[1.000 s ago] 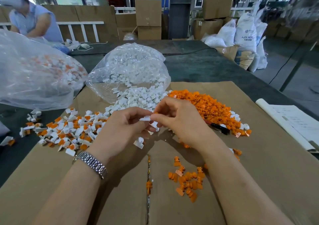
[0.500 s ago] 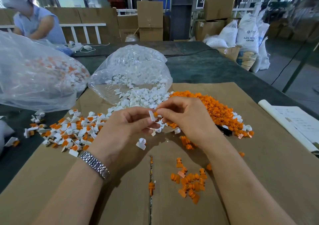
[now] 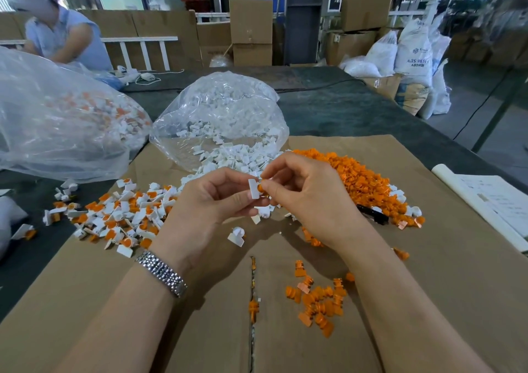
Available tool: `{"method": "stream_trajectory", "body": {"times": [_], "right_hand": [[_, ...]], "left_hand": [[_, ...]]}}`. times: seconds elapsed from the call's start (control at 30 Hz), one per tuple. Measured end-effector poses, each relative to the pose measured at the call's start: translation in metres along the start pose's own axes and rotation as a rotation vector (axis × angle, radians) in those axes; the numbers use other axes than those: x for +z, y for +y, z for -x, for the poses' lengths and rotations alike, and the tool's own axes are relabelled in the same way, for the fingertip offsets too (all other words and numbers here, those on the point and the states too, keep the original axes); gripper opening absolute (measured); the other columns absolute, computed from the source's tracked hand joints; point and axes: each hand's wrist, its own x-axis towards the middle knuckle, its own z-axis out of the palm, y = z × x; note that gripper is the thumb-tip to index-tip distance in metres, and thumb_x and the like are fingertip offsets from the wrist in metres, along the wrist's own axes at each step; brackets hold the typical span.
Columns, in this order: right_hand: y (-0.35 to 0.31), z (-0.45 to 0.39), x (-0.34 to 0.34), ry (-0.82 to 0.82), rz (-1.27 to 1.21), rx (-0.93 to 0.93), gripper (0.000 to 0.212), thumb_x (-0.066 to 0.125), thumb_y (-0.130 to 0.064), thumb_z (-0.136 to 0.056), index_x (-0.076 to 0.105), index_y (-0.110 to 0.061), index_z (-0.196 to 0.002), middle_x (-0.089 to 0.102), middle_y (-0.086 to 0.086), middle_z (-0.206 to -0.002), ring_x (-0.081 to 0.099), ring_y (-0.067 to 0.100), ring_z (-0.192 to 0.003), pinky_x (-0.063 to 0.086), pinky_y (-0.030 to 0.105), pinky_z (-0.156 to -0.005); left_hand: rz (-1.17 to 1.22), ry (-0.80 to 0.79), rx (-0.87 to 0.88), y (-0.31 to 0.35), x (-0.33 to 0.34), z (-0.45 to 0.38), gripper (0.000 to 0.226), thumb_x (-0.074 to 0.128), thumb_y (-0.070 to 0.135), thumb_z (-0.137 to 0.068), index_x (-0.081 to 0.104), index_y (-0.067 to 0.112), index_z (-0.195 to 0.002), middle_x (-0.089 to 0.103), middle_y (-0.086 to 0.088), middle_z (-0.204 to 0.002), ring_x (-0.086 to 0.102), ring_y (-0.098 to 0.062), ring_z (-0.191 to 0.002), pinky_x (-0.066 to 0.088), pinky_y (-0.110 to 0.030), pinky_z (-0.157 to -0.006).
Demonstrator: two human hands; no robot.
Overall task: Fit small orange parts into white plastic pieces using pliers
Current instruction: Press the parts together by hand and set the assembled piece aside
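Note:
My left hand [image 3: 211,201] pinches a small white plastic piece [image 3: 253,189] between thumb and fingers, above the cardboard. My right hand [image 3: 311,198] pinches a small orange part [image 3: 261,187] against the piece's right side. A heap of loose orange parts [image 3: 363,184] lies to the right, and a smaller cluster of orange parts [image 3: 317,301] sits near me. White pieces [image 3: 243,158] spill from a clear bag [image 3: 220,115]. Black-handled pliers [image 3: 371,214] lie half hidden at the orange heap's near edge.
Fitted white-and-orange pieces [image 3: 114,215] are scattered at the left. A big clear bag [image 3: 57,121] holds more of them. Brown cardboard [image 3: 428,287] covers the table. Papers [image 3: 491,201] lie at the right edge. Another person [image 3: 60,35] sits at the far left.
Both hands have risen a little off the pile. The white piece has turned upright in my left hand, and the orange part now sits against it.

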Motion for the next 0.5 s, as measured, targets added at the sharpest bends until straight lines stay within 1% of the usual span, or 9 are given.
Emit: {"method": "stream_trajectory", "body": {"times": [0.07, 0.17, 0.27, 0.33, 0.4, 0.43, 0.5], "right_hand": [[0.0, 0.001, 0.0, 0.0, -0.003, 0.005, 0.008, 0.073, -0.013, -0.092, 0.071, -0.02, -0.096, 0.066, -0.003, -0.077, 0.064, 0.008, -0.065, 0.054, 0.02, -0.064], [0.0, 0.002, 0.003, 0.015, 0.039, 0.019, 0.008, 0.072, -0.014, -0.091, 0.071, -0.022, -0.092, 0.065, -0.006, -0.075, 0.059, 0.003, -0.063, 0.052, 0.017, -0.061], [-0.001, 0.002, 0.006, 0.036, 0.082, 0.015, 0.008, 0.071, -0.014, -0.091, 0.07, -0.021, -0.09, 0.065, -0.006, -0.076, 0.06, 0.003, -0.064, 0.049, 0.014, -0.06], [-0.003, 0.003, 0.008, 0.056, 0.16, -0.024, 0.004, 0.071, -0.015, -0.091, 0.07, -0.019, -0.09, 0.064, -0.006, -0.076, 0.061, 0.006, -0.068, 0.05, 0.016, -0.061], [-0.004, 0.004, 0.01, 0.075, 0.22, -0.059, 0.003, 0.072, -0.018, -0.09, 0.069, -0.016, -0.09, 0.063, -0.006, -0.076, 0.06, 0.009, -0.069, 0.051, 0.021, -0.063], [-0.004, 0.004, 0.011, 0.078, 0.214, -0.057, 0.004, 0.072, -0.019, -0.09, 0.069, -0.016, -0.09, 0.063, -0.006, -0.076, 0.059, 0.009, -0.068, 0.051, 0.022, -0.063], [-0.004, 0.004, 0.011, 0.068, 0.179, -0.031, 0.004, 0.072, -0.019, -0.089, 0.069, -0.016, -0.089, 0.062, -0.007, -0.075, 0.057, 0.005, -0.066, 0.049, 0.018, -0.062]], "left_hand": [[-0.025, 0.0, 0.011, 0.0, 0.0, 0.0, 0.016, 0.072, 0.006, -0.089, 0.072, 0.002, -0.104, 0.078, -0.015, -0.099, 0.077, -0.029, -0.094, 0.061, -0.027, -0.077], [-0.068, 0.005, 0.033, 0.0, 0.003, 0.001, 0.018, 0.073, 0.011, -0.085, 0.073, 0.005, -0.102, 0.079, -0.012, -0.098, 0.077, -0.027, -0.093, 0.061, -0.027, -0.078], [-0.084, 0.009, 0.041, -0.001, 0.003, 0.001, 0.019, 0.074, 0.013, -0.084, 0.073, 0.006, -0.102, 0.079, -0.011, -0.098, 0.077, -0.025, -0.091, 0.061, -0.026, -0.077], [-0.108, 0.008, 0.041, -0.001, 0.004, 0.001, 0.017, 0.073, 0.01, -0.086, 0.073, 0.004, -0.102, 0.079, -0.01, -0.097, 0.077, -0.024, -0.089, 0.061, -0.025, -0.077], [-0.117, 0.012, 0.04, -0.002, 0.005, 0.001, 0.016, 0.072, 0.006, -0.088, 0.072, 0.001, -0.103, 0.079, -0.01, -0.097, 0.077, -0.022, -0.088, 0.061, -0.026, -0.077], [-0.116, 0.012, 0.039, -0.002, 0.005, 0.001, 0.016, 0.072, 0.006, -0.088, 0.072, 0.001, -0.103, 0.079, -0.01, -0.097, 0.077, -0.022, -0.088, 0.061, -0.026, -0.077], [-0.115, 0.013, 0.043, -0.001, 0.006, 0.001, 0.019, 0.073, 0.01, -0.085, 0.073, 0.003, -0.102, 0.079, -0.01, -0.098, 0.077, -0.023, -0.09, 0.061, -0.026, -0.078]]}}
